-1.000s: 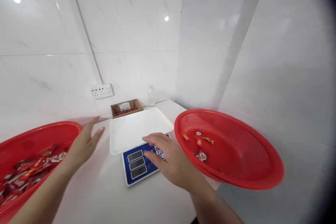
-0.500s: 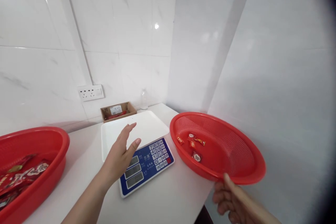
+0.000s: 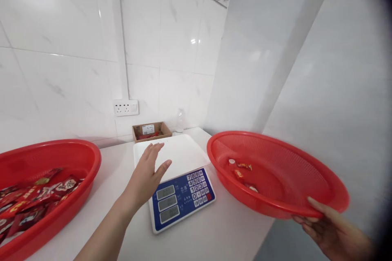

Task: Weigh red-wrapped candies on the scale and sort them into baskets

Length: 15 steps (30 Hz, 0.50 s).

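Observation:
My left hand [image 3: 147, 177] hovers open, fingers stretched, over the near left corner of a scale's white weighing tray [image 3: 180, 153]. The scale's blue panel [image 3: 182, 197] with three displays and a keypad faces me. My right hand [image 3: 329, 228] grips the near rim of a red mesh basket [image 3: 284, 179], thumb on top of the rim and fingers under it. The basket hangs partly over the counter's right edge and holds a few red-wrapped candies [image 3: 241, 170].
A second red basket [image 3: 61, 159] full of red candy packets sits at the left. A small cardboard box [image 3: 151, 130] and a clear bottle [image 3: 180, 122] stand by the tiled wall, under a socket strip [image 3: 126, 107]. A white wall closes in on the right.
My right hand left the scale's keypad, dropped below the counter edge and took hold of the right basket's rim. My left hand moved from the left basket to above the scale's tray.

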Available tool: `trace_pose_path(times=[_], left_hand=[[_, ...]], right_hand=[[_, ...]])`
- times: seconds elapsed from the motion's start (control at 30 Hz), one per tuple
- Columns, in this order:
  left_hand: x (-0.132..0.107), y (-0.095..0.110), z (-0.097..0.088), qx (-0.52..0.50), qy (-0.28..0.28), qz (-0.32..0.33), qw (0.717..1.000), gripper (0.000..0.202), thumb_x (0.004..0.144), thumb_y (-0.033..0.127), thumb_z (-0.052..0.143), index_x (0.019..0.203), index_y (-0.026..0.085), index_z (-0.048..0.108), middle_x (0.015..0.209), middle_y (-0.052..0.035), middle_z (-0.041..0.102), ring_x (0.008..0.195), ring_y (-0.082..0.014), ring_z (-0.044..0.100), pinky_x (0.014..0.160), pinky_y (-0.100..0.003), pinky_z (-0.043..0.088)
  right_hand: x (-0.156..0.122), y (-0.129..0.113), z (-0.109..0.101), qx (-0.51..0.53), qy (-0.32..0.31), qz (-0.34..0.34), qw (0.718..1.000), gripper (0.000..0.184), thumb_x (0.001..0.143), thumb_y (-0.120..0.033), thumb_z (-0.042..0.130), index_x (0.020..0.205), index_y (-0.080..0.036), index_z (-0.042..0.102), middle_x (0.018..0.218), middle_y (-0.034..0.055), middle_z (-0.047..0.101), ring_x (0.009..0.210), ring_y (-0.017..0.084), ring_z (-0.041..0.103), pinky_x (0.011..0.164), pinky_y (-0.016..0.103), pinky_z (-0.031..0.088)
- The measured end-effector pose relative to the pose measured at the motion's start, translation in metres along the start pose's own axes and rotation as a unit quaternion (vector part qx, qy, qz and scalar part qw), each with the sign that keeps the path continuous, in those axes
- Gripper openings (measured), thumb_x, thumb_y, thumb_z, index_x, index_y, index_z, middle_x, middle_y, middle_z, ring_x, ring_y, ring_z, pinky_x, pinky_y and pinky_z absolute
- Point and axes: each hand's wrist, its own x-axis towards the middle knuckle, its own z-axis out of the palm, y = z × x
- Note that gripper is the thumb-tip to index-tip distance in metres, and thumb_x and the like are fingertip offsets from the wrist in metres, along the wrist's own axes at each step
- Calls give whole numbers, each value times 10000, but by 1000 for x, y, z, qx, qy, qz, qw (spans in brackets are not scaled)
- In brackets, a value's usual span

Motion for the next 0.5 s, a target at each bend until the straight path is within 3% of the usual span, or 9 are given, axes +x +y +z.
trace_pose_path(times=[0.23, 0.33, 0.5], left_hand=[[-1, -7, 13, 57, -42, 11, 997, 545, 878, 474, 365, 1344, 196, 312, 1452, -111, 248, 1355, -273, 114, 1068, -500, 206], [-2, -5, 14, 77, -56, 13, 995, 556, 878, 467, 376, 1357, 196, 296, 1463, -115, 219, 1357, -277, 79, 1070, -519, 172], [-4, 0, 14, 98, -96, 8, 990, 646, 854, 474, 428, 1394, 188, 222, 1478, -118, 149, 1359, -275, 35, 1071, -523, 141]], right_hand=[[5, -35, 58, -189, -79, -127, 971, 305, 488, -483, 754, 549, -189, 699, 559, 43, 686, 573, 153, 622, 523, 196, 547], [7, -43, 85, -273, -116, -169, 940, 340, 574, -516, 692, 587, -177, 706, 634, 68, 710, 614, 177, 634, 581, 244, 546], [5, -46, 127, -400, -130, -222, 880, 351, 668, -505, 615, 539, -180, 656, 565, 56, 683, 582, 198, 638, 604, 299, 526]])
